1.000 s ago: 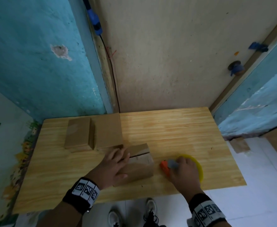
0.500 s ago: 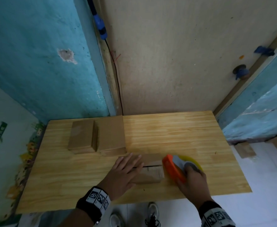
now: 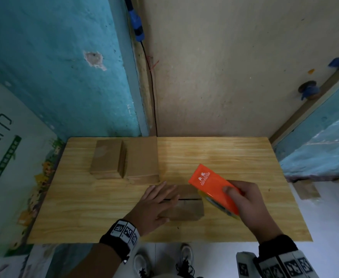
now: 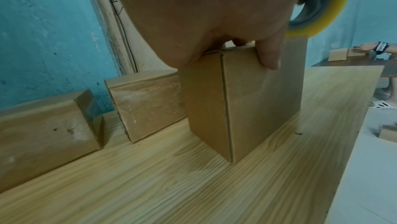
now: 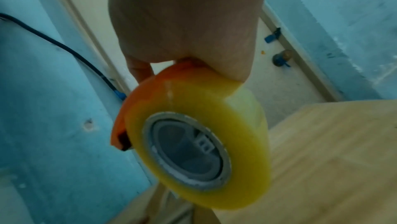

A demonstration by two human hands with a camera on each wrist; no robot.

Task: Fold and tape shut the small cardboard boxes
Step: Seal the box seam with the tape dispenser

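A small brown cardboard box (image 3: 186,209) stands near the front edge of the wooden table (image 3: 224,157), its top flaps folded down with a slit between them. My left hand (image 3: 160,197) lies flat on the box top with fingers spread, and the thumb rests on the near side (image 4: 268,58). My right hand (image 3: 248,203) grips an orange tape dispenser (image 3: 212,187) holding a yellowish roll of clear tape (image 5: 214,117). It hovers just above the right end of the box. The left wrist view shows the box (image 4: 247,100) upright with the tape roll (image 4: 322,7) behind it.
Two taped boxes (image 3: 106,159) (image 3: 142,159) sit side by side at the back left of the table, against the blue wall. My shoes (image 3: 184,257) show below the front edge. Another person's hand (image 4: 369,50) works on boxes at a far table on the right.
My right hand picked the tape dispenser up off the table and carried it up and left over the box's right end. My left hand stayed pressing on the box.
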